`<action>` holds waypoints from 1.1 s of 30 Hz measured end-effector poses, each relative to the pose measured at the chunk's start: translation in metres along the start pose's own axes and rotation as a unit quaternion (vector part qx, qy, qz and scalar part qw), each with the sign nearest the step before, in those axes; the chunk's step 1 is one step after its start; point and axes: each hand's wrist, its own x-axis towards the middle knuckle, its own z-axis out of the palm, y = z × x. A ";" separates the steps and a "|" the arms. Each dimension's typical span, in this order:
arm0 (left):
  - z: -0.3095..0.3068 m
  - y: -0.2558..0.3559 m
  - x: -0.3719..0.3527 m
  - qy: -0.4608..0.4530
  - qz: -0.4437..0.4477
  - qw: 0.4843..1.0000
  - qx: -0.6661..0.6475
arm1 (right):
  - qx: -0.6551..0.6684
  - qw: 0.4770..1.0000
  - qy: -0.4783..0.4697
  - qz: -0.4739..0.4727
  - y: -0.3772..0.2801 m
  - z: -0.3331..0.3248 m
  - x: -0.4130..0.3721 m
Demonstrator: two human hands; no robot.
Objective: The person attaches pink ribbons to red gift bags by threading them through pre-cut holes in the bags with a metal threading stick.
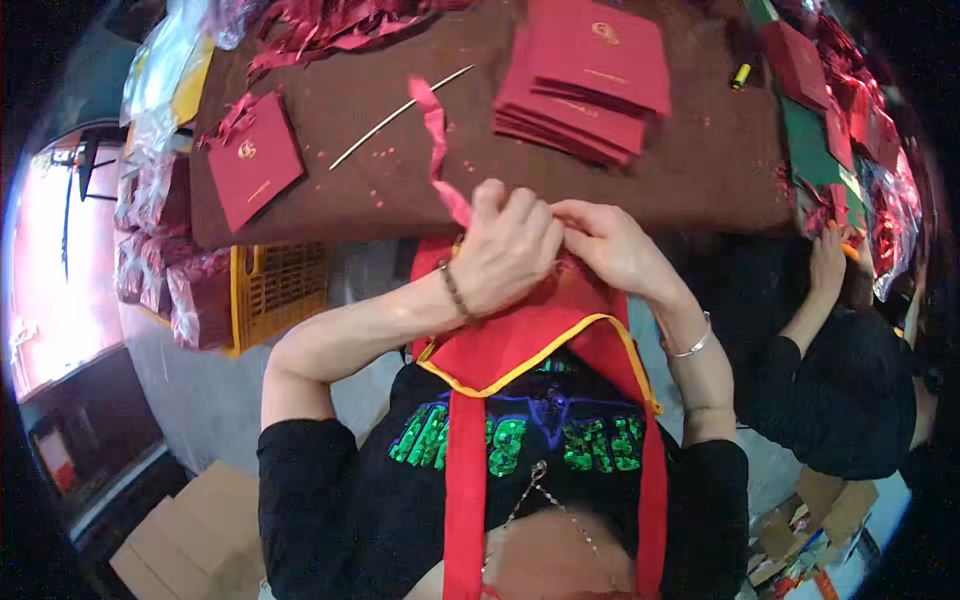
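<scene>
My left hand (505, 250), with a bead bracelet on its wrist, and my right hand (610, 245), with a silver bangle, meet at the near edge of the brown-covered table (350, 200). Both pinch a red ribbon strip (438, 150) that curls up from my fingers over the table. Right under the hands is more red material, partly hidden by them; I cannot tell what it is. A red apron with yellow trim (520, 350) hangs over my black shirt below.
A stack of red covers (585, 80) lies at the back, a single red cover (255, 165) at the left, a thin white stick (400, 115) between them. A yellow crate (280, 285) stands under the table. Another person's hand (828, 258) works at the right among red scraps.
</scene>
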 end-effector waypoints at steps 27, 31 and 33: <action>-0.002 -0.021 0.000 -0.019 -0.030 0.986 -0.165 | -0.015 1.000 0.007 -0.009 -0.008 0.000 -0.013; -0.002 -0.027 0.002 -0.047 -0.044 0.982 -0.180 | 0.046 0.999 0.016 0.016 -0.011 0.000 -0.014; 0.000 -0.032 0.002 -0.008 -0.065 0.959 -0.275 | 0.047 0.999 0.015 0.005 -0.011 -0.001 -0.015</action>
